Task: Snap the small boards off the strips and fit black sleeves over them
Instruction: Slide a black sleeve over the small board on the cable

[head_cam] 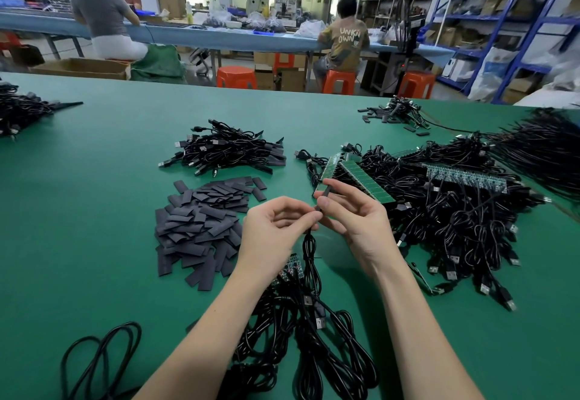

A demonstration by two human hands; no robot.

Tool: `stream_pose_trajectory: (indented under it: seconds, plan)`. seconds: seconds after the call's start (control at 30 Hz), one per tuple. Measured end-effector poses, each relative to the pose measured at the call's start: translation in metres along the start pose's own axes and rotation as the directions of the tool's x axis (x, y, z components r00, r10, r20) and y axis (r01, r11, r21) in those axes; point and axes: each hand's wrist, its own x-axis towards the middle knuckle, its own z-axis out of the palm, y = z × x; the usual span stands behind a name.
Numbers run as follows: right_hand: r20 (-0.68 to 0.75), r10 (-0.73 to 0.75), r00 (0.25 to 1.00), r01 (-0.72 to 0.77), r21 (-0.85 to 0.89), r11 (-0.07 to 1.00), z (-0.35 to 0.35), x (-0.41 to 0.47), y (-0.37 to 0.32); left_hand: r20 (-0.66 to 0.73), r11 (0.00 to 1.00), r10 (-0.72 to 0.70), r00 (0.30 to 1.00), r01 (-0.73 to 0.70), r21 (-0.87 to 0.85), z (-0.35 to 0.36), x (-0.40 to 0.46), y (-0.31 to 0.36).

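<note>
Cables (301, 321) nearest | both hands pinch black sleeve (324, 194)

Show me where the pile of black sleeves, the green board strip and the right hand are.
pile of black sleeves (201, 227): head view, middle of the heap.
green board strip (364, 179): head view, middle of its flat green face.
right hand (354, 220): head view, the palm.
</note>
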Motion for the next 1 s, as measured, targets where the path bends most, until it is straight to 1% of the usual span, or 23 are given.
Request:
stream_pose_trajectory:
  seconds: [0.1, 0.43, 0.6, 0.7, 0.8, 0.87, 0.93, 0.97, 1.0]
  plan:
    - [0.006, 0.002, 1.0, -0.002, -0.004, 1.0, 0.001, 0.0, 0.0, -0.003, 1.0, 0.0, 1.0, 0.0, 0.007, -0.001, 0.0, 0.0]
    - [-0.038, -0.017, 0.999, 0.016, -0.037, 0.999, 0.005, 0.0, -0.001, -0.013, 1.0, -0.005, 1.0, 0.005, -0.009, 0.0, 0.001, 0.0]
    - [-0.033, 0.018, 0.999, -0.018, -0.017, 1.0, 0.003, -0.001, -0.005, -0.004, 1.0, -0.007, 1.0, 0.007, 0.005, 0.0, 0.001, -0.001]
    - [-0.074, 0.019, 0.997, -0.016, 0.039, 0.999, 0.007, 0.0, -0.007, 0.005, 1.0, -0.029, 1.0, 0.029, 0.007, 0.002, 0.003, -0.002]
    - [-0.163, 0.012, 0.986, 0.014, 0.159, 0.987, 0.007, 0.002, -0.017, 0.027, 0.991, -0.125, 0.992, 0.123, 0.053, 0.002, 0.004, -0.004]
    - [-0.212, -0.01, 0.977, 0.06, 0.232, 0.971, 0.005, 0.003, -0.025, 0.093, 0.973, -0.2, 0.975, 0.186, 0.135, 0.0, 0.007, -0.003]
    - [-0.234, -0.031, 0.972, 0.102, 0.295, 0.95, 0.004, 0.004, -0.029, 0.198, 0.94, -0.251, 0.948, 0.19, 0.283, -0.001, 0.011, 0.0]
    - [-0.242, -0.034, 0.97, 0.113, 0.322, 0.94, 0.005, 0.004, -0.029, 0.236, 0.925, -0.267, 0.934, 0.18, 0.334, -0.001, 0.012, 0.001]
    - [-0.252, -0.03, 0.967, 0.118, 0.342, 0.932, 0.006, 0.004, -0.029, 0.257, 0.92, -0.277, 0.926, 0.179, 0.348, 0.0, 0.013, 0.003]
